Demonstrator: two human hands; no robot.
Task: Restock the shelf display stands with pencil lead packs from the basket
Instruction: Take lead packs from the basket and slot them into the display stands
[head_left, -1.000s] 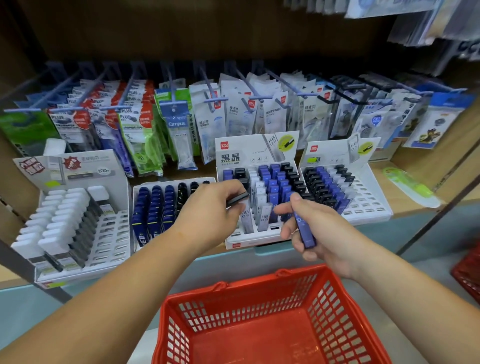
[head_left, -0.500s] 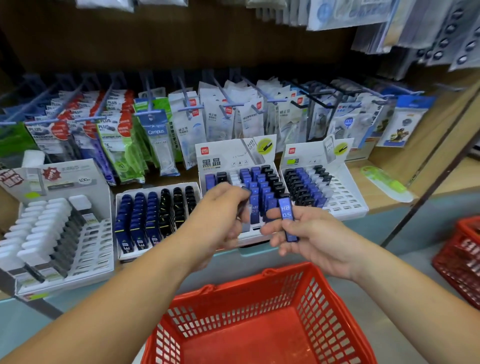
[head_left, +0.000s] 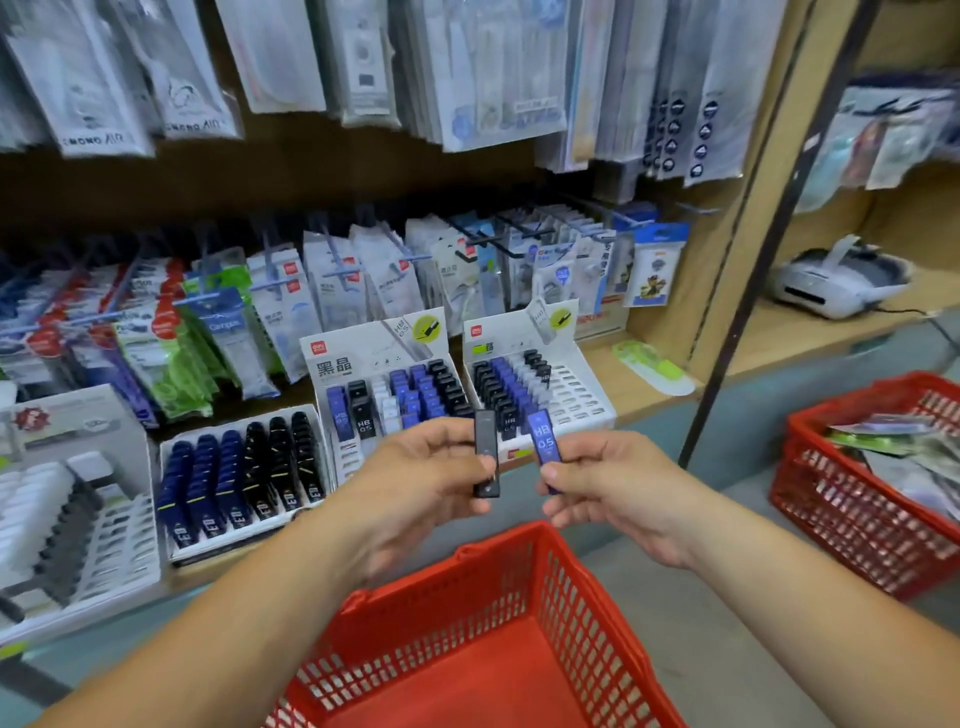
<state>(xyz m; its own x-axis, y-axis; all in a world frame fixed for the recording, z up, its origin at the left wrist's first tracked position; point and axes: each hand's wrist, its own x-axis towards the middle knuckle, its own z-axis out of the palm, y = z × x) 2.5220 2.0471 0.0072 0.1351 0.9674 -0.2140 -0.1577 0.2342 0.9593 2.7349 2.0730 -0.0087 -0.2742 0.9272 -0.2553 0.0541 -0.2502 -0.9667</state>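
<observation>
2 pencil lead packs are held upright, side by side, above the far rim of the red basket (head_left: 467, 552), just before the front edge of the shelf (head_left: 639, 379). The left hand (head_left: 421, 483) pinches the black pack (head_left: 486, 441) along its lower half. The right hand (head_left: 618, 488) pinches the blue HB 0.5 pack (head_left: 543, 434) at its base. Each looks light, rigid and smooth, probably slippery. Gripping the narrow sides should steady it for the slotted display stand (head_left: 363, 353).

The blue lead pack (head_left: 544, 437) says "HB 0.5". The white display stand (head_left: 358, 353) says "黑晶". Hanging white packs (head_left: 98, 137) say "MONO AIR". A blue hanging pack (head_left: 226, 326) says "Campus".
</observation>
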